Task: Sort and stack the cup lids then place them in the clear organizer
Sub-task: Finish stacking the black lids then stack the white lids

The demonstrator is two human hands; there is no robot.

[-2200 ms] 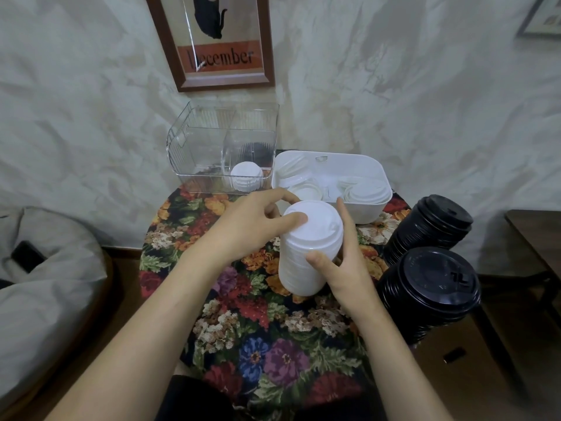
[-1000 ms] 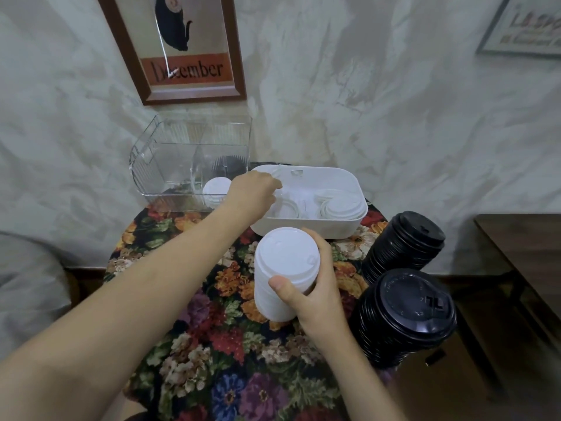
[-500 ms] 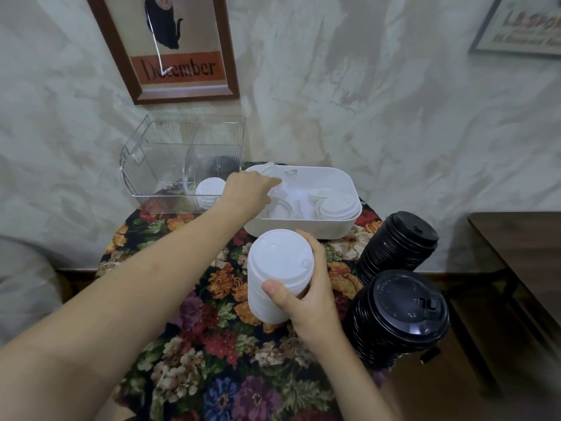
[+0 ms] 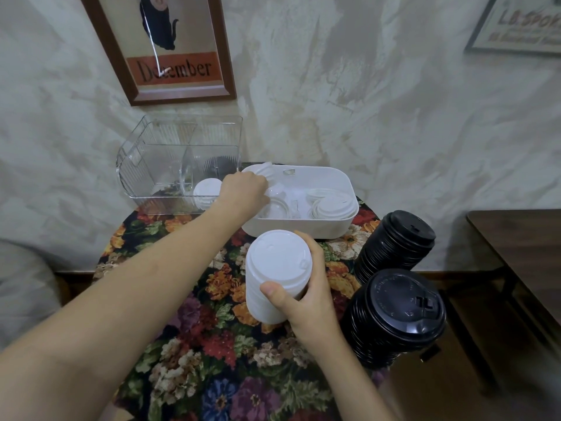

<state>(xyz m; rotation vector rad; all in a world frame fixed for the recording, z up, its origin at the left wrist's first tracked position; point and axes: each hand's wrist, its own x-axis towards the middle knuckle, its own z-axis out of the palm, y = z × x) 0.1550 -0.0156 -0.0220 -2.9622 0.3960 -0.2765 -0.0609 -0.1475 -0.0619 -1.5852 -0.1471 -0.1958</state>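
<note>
Nearby, worktop (image 4: 212, 375): round, covered by a flowered cloth.
Right grip (image 4: 306, 302): thumb in front and fingers behind, curled round the white lid stack (image 4: 274, 268), which stands upright near the middle of the cloth.
Black lid stacks (image 4: 397, 314): two, tilted on their sides at the right edge of the worktop, one behind the other, the nearer just beside that hand.
White bin (image 4: 297, 229): behind the held stack, with loose white lids (image 4: 332, 205) at its right end and clear lids (image 4: 277, 206) toward its left.
Left grip (image 4: 244, 189): knuckles up, reaching over the bin's left end; the fingers dip in among the lids, and I cannot tell whether they hold any.
Clear organizer (image 4: 145, 165): back left against the wall, just beside the bin, split by a divider; a short white lid pile (image 4: 206, 191) sits at the front of its right compartment, with something dark and ribbed behind it.
Framed print (image 4: 179, 71): on the wall above, reading "December".
</note>
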